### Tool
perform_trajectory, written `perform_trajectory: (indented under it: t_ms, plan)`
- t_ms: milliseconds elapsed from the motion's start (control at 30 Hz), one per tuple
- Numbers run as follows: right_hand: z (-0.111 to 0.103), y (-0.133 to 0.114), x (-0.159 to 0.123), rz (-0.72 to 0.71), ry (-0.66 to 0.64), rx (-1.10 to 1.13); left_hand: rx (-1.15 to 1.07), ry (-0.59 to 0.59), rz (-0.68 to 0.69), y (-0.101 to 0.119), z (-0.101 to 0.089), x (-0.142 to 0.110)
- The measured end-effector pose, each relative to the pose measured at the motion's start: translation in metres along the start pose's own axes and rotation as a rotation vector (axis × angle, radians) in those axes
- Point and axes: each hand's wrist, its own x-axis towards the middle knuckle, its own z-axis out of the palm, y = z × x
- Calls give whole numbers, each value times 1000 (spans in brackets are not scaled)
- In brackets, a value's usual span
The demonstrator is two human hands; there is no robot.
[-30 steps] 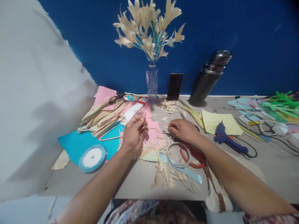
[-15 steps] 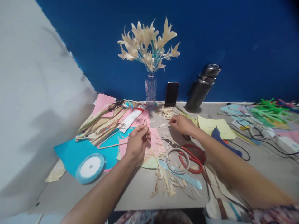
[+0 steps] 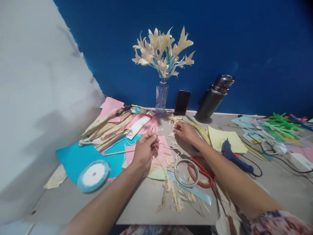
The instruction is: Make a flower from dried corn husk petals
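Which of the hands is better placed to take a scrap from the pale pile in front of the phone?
The right hand, I'd judge: it is close beside the pale pile, while the left hand is farther off and appears to pinch something thin.

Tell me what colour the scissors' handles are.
The scissors' handles are red; they show best in the head view.

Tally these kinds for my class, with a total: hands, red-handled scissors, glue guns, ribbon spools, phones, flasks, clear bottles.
Hands (left hand, right hand): 2
Red-handled scissors: 1
Glue gun: 1
Ribbon spool: 1
Phone: 1
Flask: 1
Clear bottle: 1
Total: 8
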Motion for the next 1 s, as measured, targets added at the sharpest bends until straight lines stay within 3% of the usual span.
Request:
perform_trajectory:
  t_ms: [367, 700, 767, 900, 1000]
  plan:
    - [11, 9, 0, -46, -44, 26, 7, -12, -48, -2, 0, 1]
    - [8, 5, -7, -95, -4, 45, 10, -28, -70, -2, -1, 1]
    - [3, 0, -12, -173, 92, 90, 11, -25, -71, -2, -2, 3]
    - [-7, -15, -25, -512, 514, 235, -43, -32, -168, 0, -2, 3]
    - [-9, -25, -34, -683, 633, 187, -151, -68, -317, 4, 0, 1]
